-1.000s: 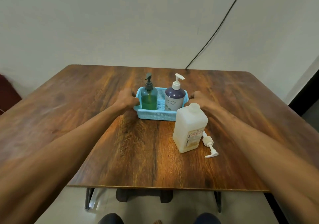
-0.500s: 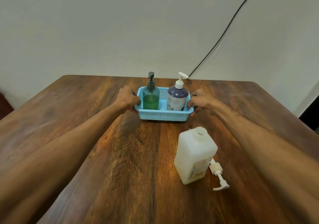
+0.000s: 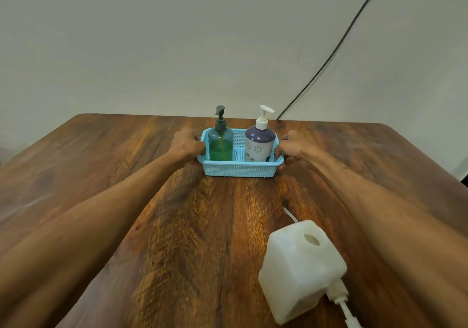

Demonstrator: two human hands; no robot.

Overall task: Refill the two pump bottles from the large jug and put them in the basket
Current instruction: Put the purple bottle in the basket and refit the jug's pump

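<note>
A light blue plastic basket (image 3: 240, 168) stands on the wooden table (image 3: 207, 226), far from me. Inside it, a green pump bottle (image 3: 220, 146) with a dark pump stands on the left and a purple-and-white flowered pump bottle (image 3: 258, 143) with a white pump on the right. My left hand (image 3: 186, 146) grips the basket's left end and my right hand (image 3: 291, 145) grips its right end. The large translucent white jug (image 3: 301, 267) stands uncapped near me on the right.
The jug's loose white pump (image 3: 340, 300) lies on the table beside the jug, its tube running behind it. A black cable (image 3: 336, 46) runs down the pale wall behind the table's far edge.
Both hands have pushed the basket with the two bottles away from me toward the table's far edge. The jug and its pump stayed in place and now appear closer to me.
</note>
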